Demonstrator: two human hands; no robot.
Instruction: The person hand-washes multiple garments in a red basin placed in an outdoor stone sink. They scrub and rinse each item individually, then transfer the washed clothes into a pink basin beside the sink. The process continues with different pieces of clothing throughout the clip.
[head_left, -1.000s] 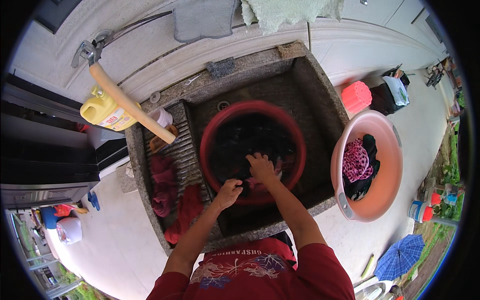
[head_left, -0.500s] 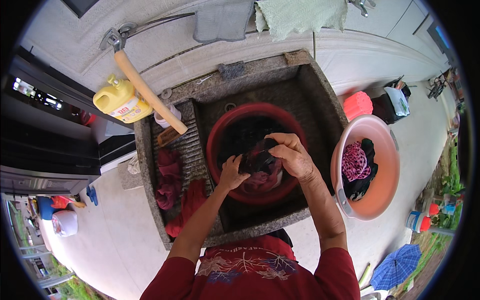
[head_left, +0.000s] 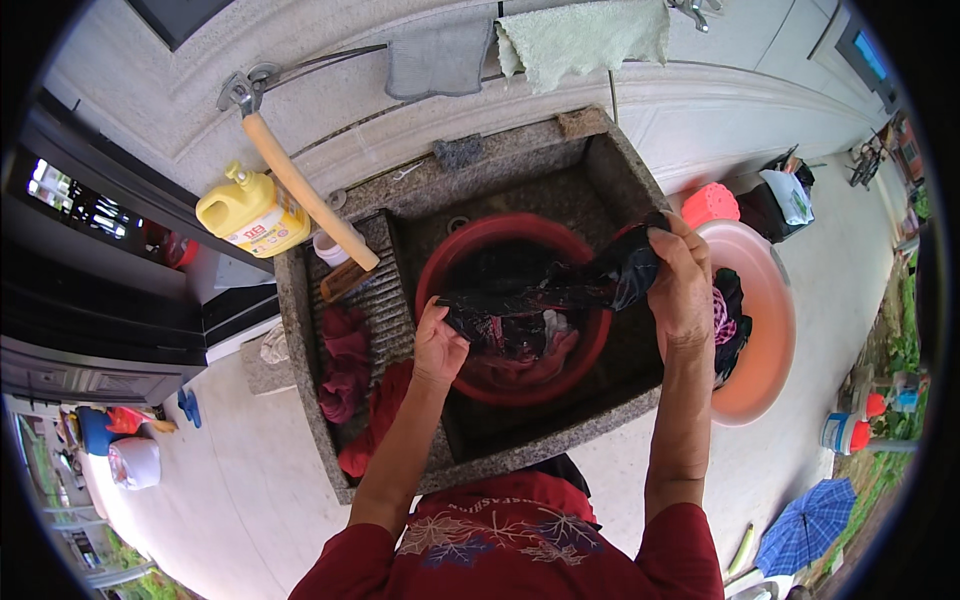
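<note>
One dark cloth (head_left: 560, 290) spans the space between the hands, stretched above the red basin (head_left: 429, 285) and sagging a little in the middle. It looks wet through, so it should be soft and limp, heavier than when dry and somewhat slippery; the stuff seems thin, and a hard tug on a small pinch could strain it. The ends or gathered edges look like the best places to take hold, with a good fold between thumb and fingers. The left hand (head_left: 440, 345) pinches its left end just over the basin's rim; the right hand (head_left: 680, 285) pinches the other end, higher and past the sink's right edge, in front of the pink tub (head_left: 762, 350). Half a second ago the cloth was bunched and the hands were close together over the basin; now the right hand is farther out and the cloth is drawn long. Beneath it, a pinkish cloth (head_left: 520, 370) lies in the basin, which stands in the stone sink (head_left: 560, 430). To the left, a maroon cloth (head_left: 343, 365) and a red cloth (head_left: 385, 415) lie by the washboard (head_left: 392, 320), as before; the patterned cloth (head_left: 722, 318) in the tub is now partly hidden by the right hand.
</note>
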